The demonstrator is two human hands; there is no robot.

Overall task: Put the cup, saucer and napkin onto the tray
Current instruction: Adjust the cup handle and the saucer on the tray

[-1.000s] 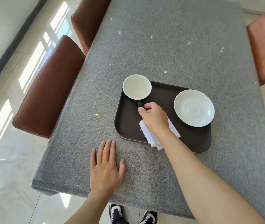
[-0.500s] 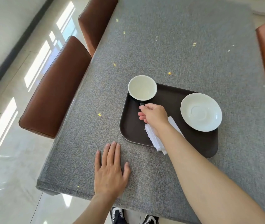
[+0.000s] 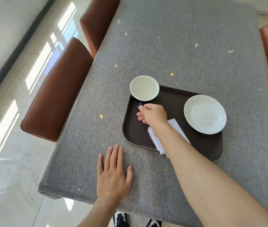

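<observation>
Head view, read from left to right: the left hand (image 3: 113, 174) lies flat on the grey tablecloth (image 3: 187, 46), palm down, fingers together and thumb out, holding nothing, just short of the tray's near left corner. Ahead of it and to its right is the dark tray (image 3: 211, 151), and on the tray's far left corner stands the cup (image 3: 144, 88), upright, mouth up and empty. The cup's dark handle (image 3: 141, 104) points back toward the person, so the cup's line from bowl to handle runs straight into the right hand (image 3: 153, 116). That hand is loosely curled at the handle, thumb and forefinger touching or all but touching it; whether they pinch it I cannot tell. So the cup lies just beyond the right grip and slightly to its left, while the left hand is well short of it: the right is plainly the nearer.

Under the right wrist lies the white napkin (image 3: 157, 140), folded, its long axis running from the grip back toward the person, its near end overhanging the tray's near rim. To the right of the grip sits the saucer (image 3: 205, 114), flat on the tray, apart from the cup.

All three things seem to be on the tray; I judge only the release, and perhaps tucking the napkin in, remains.
</observation>
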